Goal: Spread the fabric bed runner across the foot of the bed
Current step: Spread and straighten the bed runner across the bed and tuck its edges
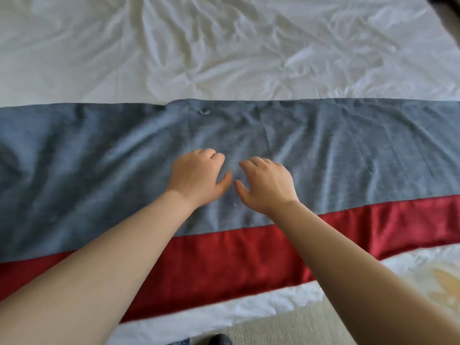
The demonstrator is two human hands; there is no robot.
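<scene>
1. Far L: bed runner [99,158] lies flat across the foot of the bed and runs off the frame edge on both sides. Main part is grey w/ soft creases. A red band [224,257] runs along the edge nearest me.
2. Above it, further up the bed: white sheet [74,58], v. wrinkled, esp. toward the middle. The runner's far edge lies on it in a fairly straight line.
3. My L forearm comes in from the bottom-L corner, crossing the red band diag.
4. L hand [199,178]: on the grey part, about mid-runner, knuckles up, fingers curled under so the tips are hidden. Thumb sticks out to the R, on the cloth. Can't tell if the fingers have any fabric caught.
5. Btwn the hands: a narrow gap of grey cloth; the thumbs are close but apart.
6. Bottom centre: dark shoe [220,339] tip on pale carpet [286,329], just below the sheet's hanging edge.
7. R hand [267,185]: just beside the L, also on the grey. Fingers loosely bent w/ tips down on the cloth, thumb spread wide. Nothing gripped.
8. R forearm enters from the bottom-R corner, over the red band.
9. Far R: the runner angles up slightly. Below it is white bedding w/ a yellowish patch [445,282], blurry.
</scene>
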